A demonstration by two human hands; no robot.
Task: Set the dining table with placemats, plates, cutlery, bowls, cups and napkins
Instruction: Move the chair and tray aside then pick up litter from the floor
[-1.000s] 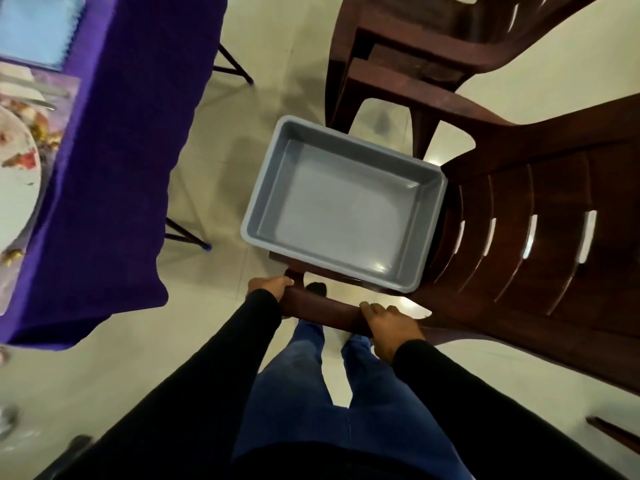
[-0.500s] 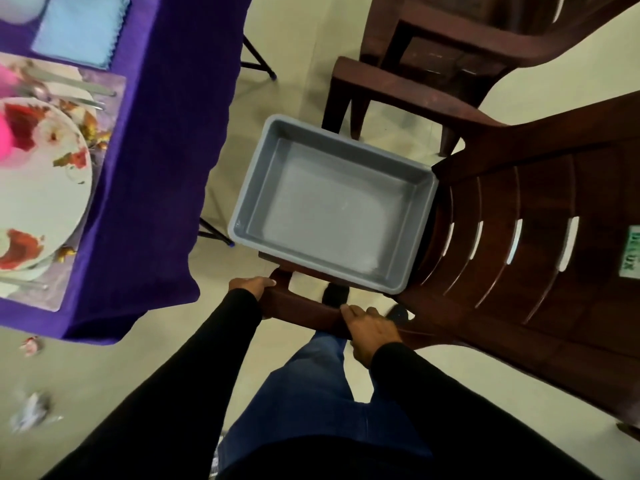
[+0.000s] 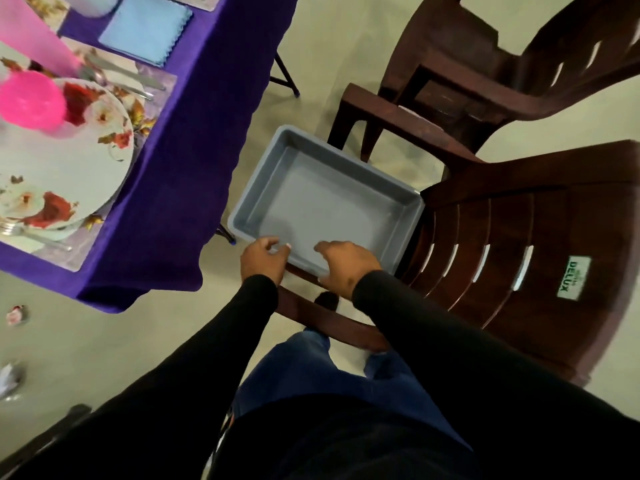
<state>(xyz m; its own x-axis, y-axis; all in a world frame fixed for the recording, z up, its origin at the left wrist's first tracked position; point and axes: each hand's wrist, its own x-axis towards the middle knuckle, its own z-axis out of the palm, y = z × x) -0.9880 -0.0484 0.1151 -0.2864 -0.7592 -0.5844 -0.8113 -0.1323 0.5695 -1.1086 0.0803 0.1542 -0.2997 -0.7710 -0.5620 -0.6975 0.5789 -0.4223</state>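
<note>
At frame centre I see my left hand [image 3: 263,259] and right hand [image 3: 346,265], fingers loosely curled, at the grey tray's [image 3: 398,197] near rim; whether they grip it, I cannot tell.

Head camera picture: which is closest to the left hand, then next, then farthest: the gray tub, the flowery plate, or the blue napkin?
From the left hand:
1. Gray tub, right at the fingers, on the brown chair's seat.
2. Flowery plate, off to the left on the purple table.
3. Blue napkin, farthest, at the top left of the table.
</note>
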